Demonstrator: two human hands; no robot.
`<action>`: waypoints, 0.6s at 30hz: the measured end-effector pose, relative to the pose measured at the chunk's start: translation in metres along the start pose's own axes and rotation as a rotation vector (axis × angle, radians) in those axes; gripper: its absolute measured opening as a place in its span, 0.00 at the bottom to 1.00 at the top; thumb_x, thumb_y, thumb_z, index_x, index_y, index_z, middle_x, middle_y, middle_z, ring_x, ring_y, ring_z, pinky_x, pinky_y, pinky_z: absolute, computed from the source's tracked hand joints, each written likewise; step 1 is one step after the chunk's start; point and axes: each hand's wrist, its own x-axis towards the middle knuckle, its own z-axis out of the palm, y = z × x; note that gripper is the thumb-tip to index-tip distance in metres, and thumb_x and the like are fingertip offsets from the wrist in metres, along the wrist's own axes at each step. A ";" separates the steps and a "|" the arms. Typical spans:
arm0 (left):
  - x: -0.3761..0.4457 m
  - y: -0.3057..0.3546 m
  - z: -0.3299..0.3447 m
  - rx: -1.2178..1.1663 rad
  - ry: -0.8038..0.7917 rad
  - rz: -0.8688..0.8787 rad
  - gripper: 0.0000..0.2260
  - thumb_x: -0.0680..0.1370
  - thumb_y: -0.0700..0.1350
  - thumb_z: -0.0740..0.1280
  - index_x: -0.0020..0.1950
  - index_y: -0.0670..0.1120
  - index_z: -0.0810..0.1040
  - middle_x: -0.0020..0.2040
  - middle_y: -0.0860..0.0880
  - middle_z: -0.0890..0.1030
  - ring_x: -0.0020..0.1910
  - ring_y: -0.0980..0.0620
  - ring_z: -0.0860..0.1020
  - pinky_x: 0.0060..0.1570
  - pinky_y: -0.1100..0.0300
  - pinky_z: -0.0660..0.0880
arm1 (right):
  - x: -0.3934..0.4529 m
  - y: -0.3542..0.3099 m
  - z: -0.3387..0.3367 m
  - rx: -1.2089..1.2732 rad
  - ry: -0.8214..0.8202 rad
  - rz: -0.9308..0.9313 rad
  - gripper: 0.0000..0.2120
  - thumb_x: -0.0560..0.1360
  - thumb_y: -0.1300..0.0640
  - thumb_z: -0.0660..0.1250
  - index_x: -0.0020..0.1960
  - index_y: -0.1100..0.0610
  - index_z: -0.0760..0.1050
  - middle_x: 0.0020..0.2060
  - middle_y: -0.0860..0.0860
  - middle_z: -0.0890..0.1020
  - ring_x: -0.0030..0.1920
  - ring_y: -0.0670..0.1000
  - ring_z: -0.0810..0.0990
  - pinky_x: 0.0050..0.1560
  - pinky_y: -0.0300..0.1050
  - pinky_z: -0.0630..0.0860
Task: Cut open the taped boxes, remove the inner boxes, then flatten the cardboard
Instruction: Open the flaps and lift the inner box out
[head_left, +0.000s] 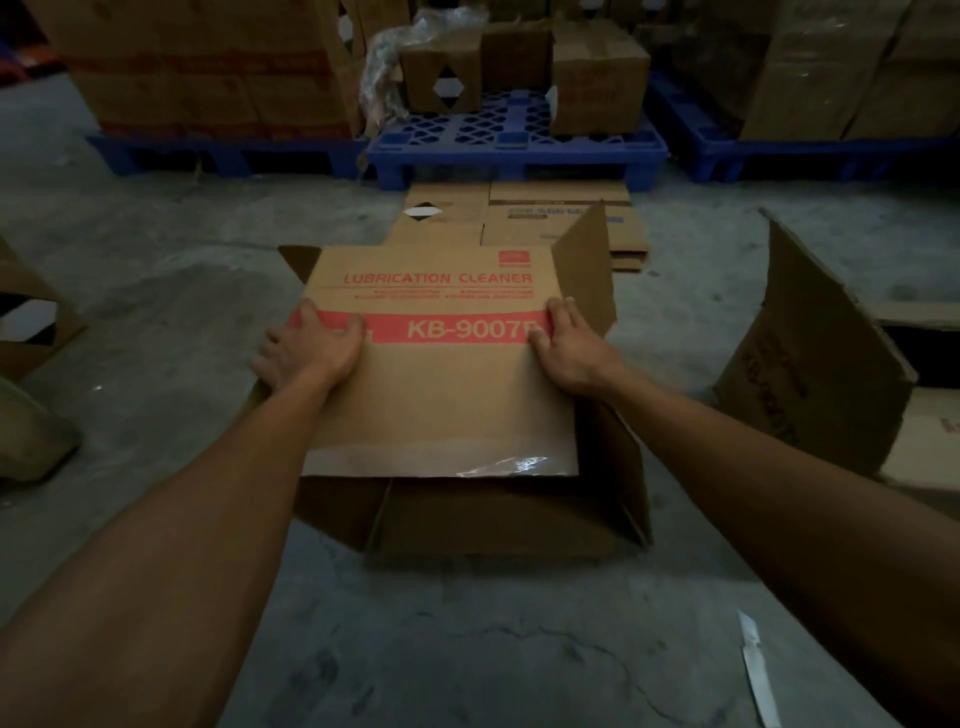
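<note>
dim warehouse light, dark corners, glare on tape, wide-angle bending at edges, soft background

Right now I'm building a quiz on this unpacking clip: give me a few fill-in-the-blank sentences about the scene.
1. Both hands, the left hand and the right hand, press on the box printed LUBRICATION ____.
2. The red band under them reads ____.
3. The knife lies on the ____, beside the person's right arm.
4. The pallets beyond the flattened cardboard are ____ in colour.

Missing words: CLEANER; KB-9007; floor; blue
</note>
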 end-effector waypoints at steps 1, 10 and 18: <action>0.003 -0.008 -0.001 0.016 0.035 -0.032 0.35 0.76 0.69 0.55 0.78 0.51 0.59 0.72 0.35 0.65 0.71 0.36 0.64 0.69 0.42 0.58 | 0.005 -0.007 0.008 -0.011 -0.022 -0.015 0.32 0.83 0.43 0.50 0.81 0.59 0.46 0.80 0.58 0.47 0.80 0.55 0.47 0.79 0.52 0.48; 0.010 -0.066 0.074 0.193 -0.174 0.182 0.29 0.81 0.64 0.47 0.81 0.59 0.48 0.82 0.47 0.44 0.79 0.37 0.42 0.68 0.25 0.39 | 0.012 -0.035 0.129 -0.107 -0.157 -0.089 0.35 0.76 0.30 0.43 0.78 0.43 0.48 0.80 0.52 0.54 0.78 0.60 0.55 0.73 0.66 0.58; -0.044 -0.088 0.209 0.207 -0.828 0.275 0.27 0.79 0.69 0.51 0.76 0.72 0.43 0.78 0.56 0.31 0.76 0.36 0.31 0.67 0.23 0.41 | -0.021 0.040 0.213 -0.526 -0.514 -0.012 0.28 0.82 0.37 0.45 0.79 0.36 0.41 0.80 0.45 0.40 0.80 0.59 0.39 0.66 0.80 0.50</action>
